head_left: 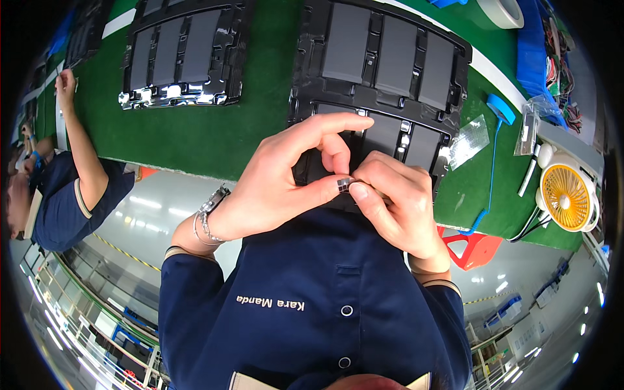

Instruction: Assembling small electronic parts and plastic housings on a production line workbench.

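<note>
Close to my chest, both hands meet at a small dark glossy piece (344,185) with a grid of squares on its face; its exact kind is too small to make out. My left hand (286,172), a watch on its wrist, holds one side with the thumb, its index finger stretched out above. My right hand (396,198) pinches the other side between thumb and curled fingers. Right behind my hands lies a black moulded plastic tray (374,97), with flat dark grey rectangular blocks (396,55) set in its pockets.
A second black tray (227,65) with similar blocks lies farther left on the green table (179,136). To the right are a clear plastic bag (469,142), a blue coiled cord (492,169), a yellow-and-white fan (565,197) and a blue bin (533,55). Another person (78,188) works at the far left.
</note>
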Motion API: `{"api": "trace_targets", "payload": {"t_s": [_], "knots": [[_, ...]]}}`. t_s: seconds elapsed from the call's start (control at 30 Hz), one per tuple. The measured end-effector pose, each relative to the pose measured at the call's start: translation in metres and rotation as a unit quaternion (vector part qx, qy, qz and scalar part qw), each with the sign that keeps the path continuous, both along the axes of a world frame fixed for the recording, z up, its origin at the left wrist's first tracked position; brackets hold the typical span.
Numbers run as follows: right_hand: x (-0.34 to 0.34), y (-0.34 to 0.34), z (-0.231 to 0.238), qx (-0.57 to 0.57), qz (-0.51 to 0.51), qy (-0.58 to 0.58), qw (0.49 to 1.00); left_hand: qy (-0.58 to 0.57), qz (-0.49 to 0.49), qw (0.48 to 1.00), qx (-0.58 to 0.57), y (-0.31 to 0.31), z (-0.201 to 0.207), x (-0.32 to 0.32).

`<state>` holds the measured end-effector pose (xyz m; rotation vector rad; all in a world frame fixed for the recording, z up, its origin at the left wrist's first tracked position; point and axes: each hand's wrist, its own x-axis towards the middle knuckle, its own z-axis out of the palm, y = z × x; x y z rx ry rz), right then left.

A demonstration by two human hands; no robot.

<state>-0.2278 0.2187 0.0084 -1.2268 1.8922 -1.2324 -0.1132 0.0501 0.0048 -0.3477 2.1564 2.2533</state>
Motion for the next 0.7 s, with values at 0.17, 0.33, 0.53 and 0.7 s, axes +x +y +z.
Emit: {"api": "trace_targets", "payload": {"t_s": [0.17,0.33,0.53,0.7], "knots": [[-0.003,-0.002,0.005,-0.004,0.013,0.037,0.999,-0.001,0.002,1.0,-0.011,0.002,0.002,0.001],[-0.004,-0.002,0.007,-0.027,0.005,0.074,0.997,0.023,-0.005,1.0,-0.018,0.003,0.005,-0.001],[-0.002,-0.002,0.008,-0.045,0.005,0.091,0.995,0.014,-0.009,1.0,-0.005,0.003,0.009,0.002],[-0.001,0.001,0.007,-0.06,-0.001,0.11,0.992,0.012,-0.016,1.0,-0.007,0.005,0.013,0.002]]}}
